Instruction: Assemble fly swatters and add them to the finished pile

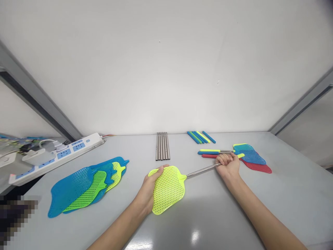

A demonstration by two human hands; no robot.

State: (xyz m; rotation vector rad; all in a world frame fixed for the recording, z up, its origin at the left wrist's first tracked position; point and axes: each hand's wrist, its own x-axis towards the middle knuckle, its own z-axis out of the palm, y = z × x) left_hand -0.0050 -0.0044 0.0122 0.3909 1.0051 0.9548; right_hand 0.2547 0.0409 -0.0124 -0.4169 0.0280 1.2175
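Note:
A yellow fly swatter (170,189) with a metal rod is held between both hands above the grey table. Its perforated head lies in my left hand (148,191), the thumb on top and the other fingers hidden behind it. My right hand (227,165) is wrapped round the yellow handle at the rod's other end, and the handle's tip sticks out past the fist. Just beyond that hand lie several whole fly swatters, with blue (251,155) and red (260,167) heads overlapping and their handles (209,151) pointing left.
Loose swatter heads in blue (69,189), green and yellow overlap at the left. Several metal rods (162,147) lie side by side at the back middle, with several coloured handles (200,137) to their right. A power strip (62,154) with plugged-in chargers runs along the left edge.

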